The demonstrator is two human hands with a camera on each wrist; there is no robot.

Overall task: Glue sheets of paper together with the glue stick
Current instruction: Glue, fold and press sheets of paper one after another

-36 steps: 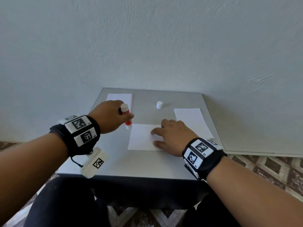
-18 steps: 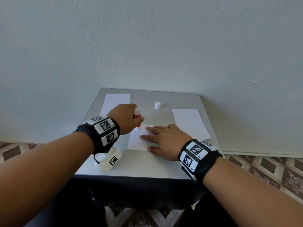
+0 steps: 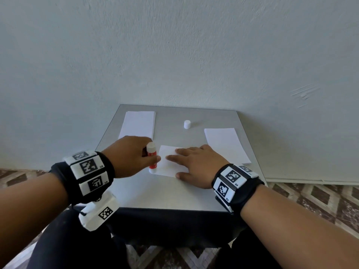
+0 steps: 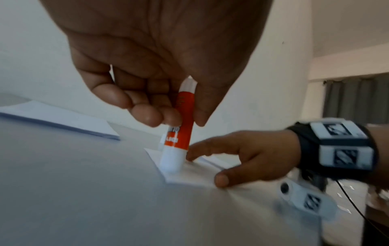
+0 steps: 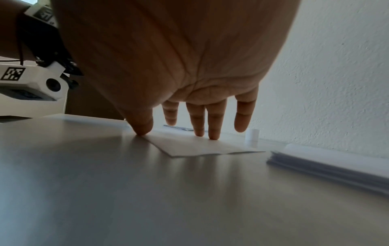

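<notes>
Left wrist view shows your left hand (image 4: 160, 69) pinching the glue stick (image 4: 181, 126) mid-barrel, tip down on the near left corner of the sheet (image 3: 171, 162). Your right hand (image 3: 196, 164) lies flat with straight fingers, pinning that sheet just beside the stick. Keep the stick near upright, press lightly, and I'd stroke away from the pinning fingers so the paper doesn't buckle
</notes>
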